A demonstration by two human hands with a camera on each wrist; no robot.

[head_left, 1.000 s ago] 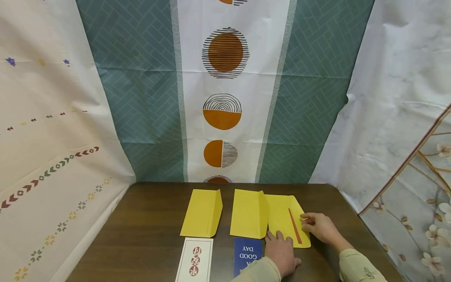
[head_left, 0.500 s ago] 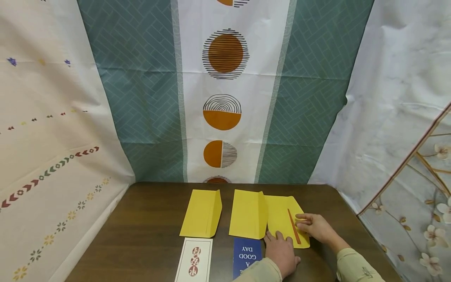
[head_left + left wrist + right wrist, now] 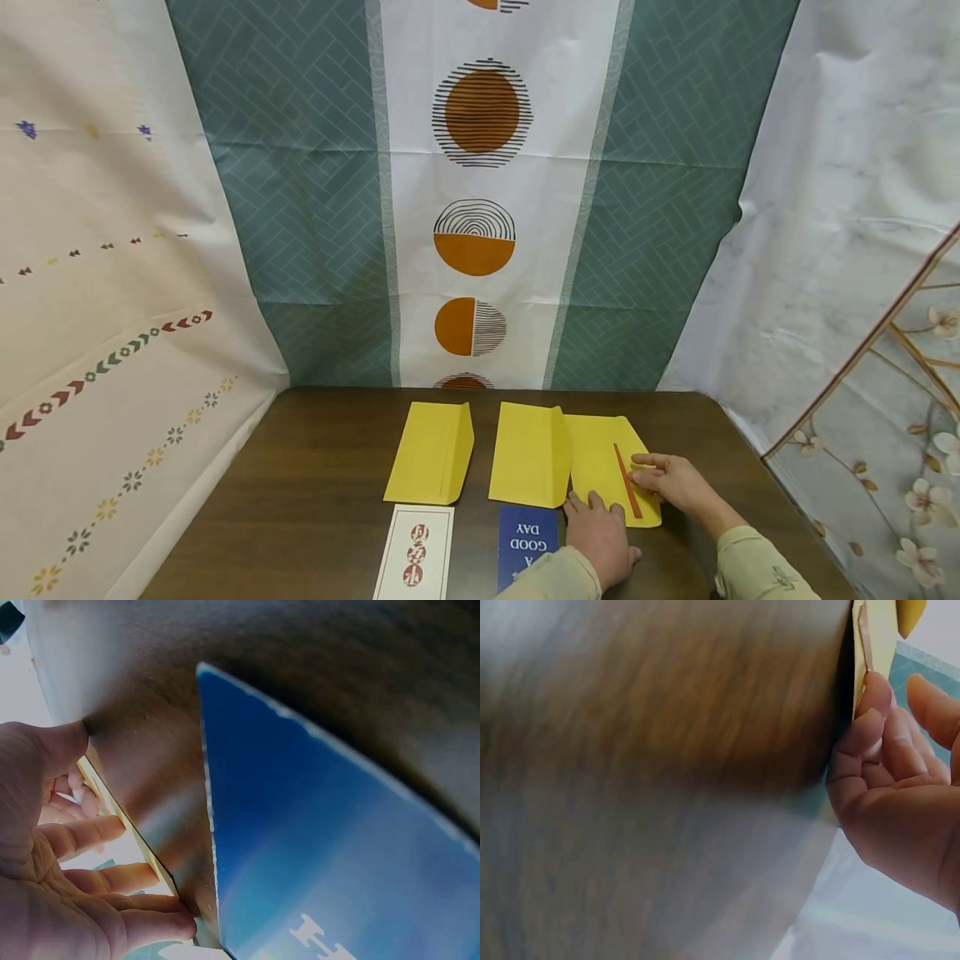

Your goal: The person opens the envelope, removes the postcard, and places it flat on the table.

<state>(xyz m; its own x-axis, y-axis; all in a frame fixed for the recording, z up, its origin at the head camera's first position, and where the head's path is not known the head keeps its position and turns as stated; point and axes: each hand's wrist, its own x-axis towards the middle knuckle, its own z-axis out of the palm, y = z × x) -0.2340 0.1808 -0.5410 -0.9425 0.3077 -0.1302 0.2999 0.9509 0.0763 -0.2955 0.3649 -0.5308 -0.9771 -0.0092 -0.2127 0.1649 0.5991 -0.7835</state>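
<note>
A yellow envelope (image 3: pixel 596 446) with a narrow red strip (image 3: pixel 627 482) lies flat at the right of the table. My left hand (image 3: pixel 597 537) rests at its lower left edge, fingers spread, holding nothing. My right hand (image 3: pixel 672 482) is over its right side, fingers loosely bent, thumb and forefinger apart close to the red strip. In the right wrist view the fingertips touch the envelope's edge (image 3: pixel 883 645); whether they touch the strip itself is hard to tell. Beside the left hand lies a blue card (image 3: pixel 525 542) with white lettering, partly covered by the left sleeve.
Two more yellow envelopes with flaps to the right lie nearby, a middle envelope (image 3: pixel 522 454) slightly overlapping the right one and a left envelope (image 3: pixel 423 454). A white card (image 3: pixel 415 550) with red round marks sits below. The brown table (image 3: pixel 300 500) meets patterned cloth (image 3: pixel 480 179) behind.
My right hand has shifted a little to the left, toward the red strip on the envelope. The left hand, envelopes and cards stay in place.
</note>
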